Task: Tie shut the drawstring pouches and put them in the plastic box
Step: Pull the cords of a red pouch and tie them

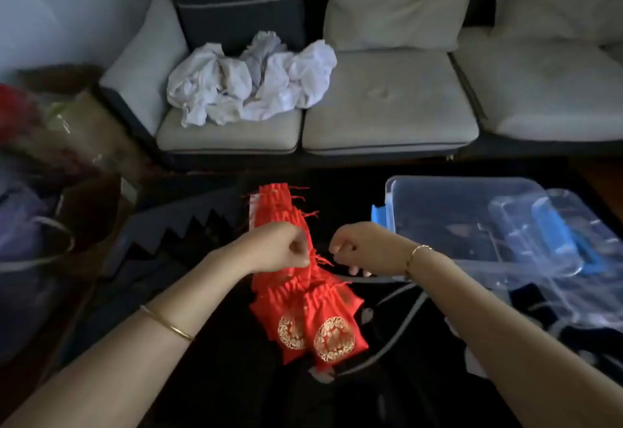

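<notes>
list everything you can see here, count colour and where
drawstring pouches: overlapping row, count unclear, red with gold emblems, centre
drawstring: red, between the two hands
plastic box: one, clear with blue latches, right of the pouches
lid: one, clear with blue handle, at the box's right end
sofa: one, grey cushions, at the back
crumpled cloth: one heap, white, on the sofa's left seat
cardboard box: at least one, brown, far left
bangles: two, gold, one on each wrist
left hand: curled, pinching the drawstring
right hand: curled, pinching the drawstring
</notes>
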A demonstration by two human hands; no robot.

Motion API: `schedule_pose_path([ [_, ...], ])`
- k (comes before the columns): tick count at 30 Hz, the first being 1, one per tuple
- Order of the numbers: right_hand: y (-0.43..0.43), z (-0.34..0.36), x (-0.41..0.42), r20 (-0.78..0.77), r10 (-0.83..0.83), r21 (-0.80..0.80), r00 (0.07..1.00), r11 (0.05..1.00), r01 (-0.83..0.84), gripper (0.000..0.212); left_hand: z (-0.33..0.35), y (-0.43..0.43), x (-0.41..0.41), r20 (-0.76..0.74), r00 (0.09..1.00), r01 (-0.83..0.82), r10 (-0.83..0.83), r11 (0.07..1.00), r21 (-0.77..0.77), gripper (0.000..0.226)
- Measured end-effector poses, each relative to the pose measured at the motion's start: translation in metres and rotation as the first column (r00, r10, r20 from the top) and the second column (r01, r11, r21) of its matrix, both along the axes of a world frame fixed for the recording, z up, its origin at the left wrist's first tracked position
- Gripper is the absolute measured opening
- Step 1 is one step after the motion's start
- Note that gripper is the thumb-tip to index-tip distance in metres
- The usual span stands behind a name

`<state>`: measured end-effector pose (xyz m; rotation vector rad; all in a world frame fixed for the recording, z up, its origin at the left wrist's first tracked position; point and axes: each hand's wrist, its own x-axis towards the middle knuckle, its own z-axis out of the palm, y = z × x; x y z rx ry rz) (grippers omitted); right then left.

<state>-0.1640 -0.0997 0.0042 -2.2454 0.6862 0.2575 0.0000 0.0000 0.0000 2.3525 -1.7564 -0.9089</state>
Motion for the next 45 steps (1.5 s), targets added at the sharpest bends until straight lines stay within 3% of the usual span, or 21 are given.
schedule_pose_path([
  [4,0.011,-0.116,0.011,-0.025,0.081,-0.165,0.996,0.983,-0.084,0.026,-0.096,-0.003,-0.006,0.152,0.982,0.098,-0.112,0.990,0.099,0.020],
  [8,0.014,-0.179,0.016,0.088,0.047,-0.238,0.995,0.971,-0.025,0.034,-0.137,-0.006,-0.010,0.303,0.935,0.188,-0.185,0.982,0.020,0.024],
  [11,0.022,-0.196,0.008,0.222,-0.061,-0.269,0.973,0.955,0.122,0.044,-0.148,0.000,-0.021,0.368,0.917,0.212,-0.153,0.970,-0.123,0.012],
  [14,0.032,-0.186,-0.009,0.361,-0.197,-0.174,0.912,0.946,0.273,0.057,-0.142,0.009,-0.039,0.373,0.924,0.198,-0.089,0.944,-0.265,0.006],
  [17,0.048,-0.181,-0.026,0.314,-0.231,-0.138,0.921,0.948,0.285,0.058,-0.139,0.029,-0.059,0.378,0.925,0.189,-0.048,0.919,-0.346,0.012],
  [22,0.069,-0.170,-0.049,0.185,-0.238,-0.219,0.953,0.936,0.277,0.029,-0.127,0.052,-0.084,0.226,0.968,0.188,-0.107,0.907,-0.377,0.009],
  [26,0.074,-0.163,-0.069,0.266,-0.258,-0.250,0.929,0.912,0.325,0.027,-0.123,0.066,-0.095,0.115,0.990,0.116,-0.077,0.914,-0.389,0.006],
  [29,0.076,-0.162,-0.079,0.342,-0.245,-0.222,0.907,0.917,0.332,0.021,-0.125,0.074,-0.103,-0.014,1.000,0.002,-0.008,0.930,-0.368,0.062],
  [31,0.078,-0.161,-0.087,0.367,-0.242,-0.200,0.898,0.922,0.331,0.018,-0.127,0.076,-0.110,0.006,0.999,-0.034,0.038,0.943,-0.332,0.084],
  [33,0.076,-0.164,-0.095,0.390,-0.253,-0.183,0.885,0.921,0.344,0.018,-0.132,0.073,-0.112,0.061,0.993,-0.078,0.105,0.938,-0.337,0.077],
  [38,0.061,-0.171,-0.118,0.413,-0.313,-0.160,0.855,0.899,0.407,0.020,-0.134,0.057,-0.121,0.097,0.985,-0.098,0.140,0.932,-0.349,0.024],
  [45,0.041,-0.168,-0.142,0.378,-0.427,-0.135,0.821,0.852,0.506,0.021,-0.132,0.031,-0.124,0.025,0.994,-0.096,0.111,0.936,-0.340,0.020],
])
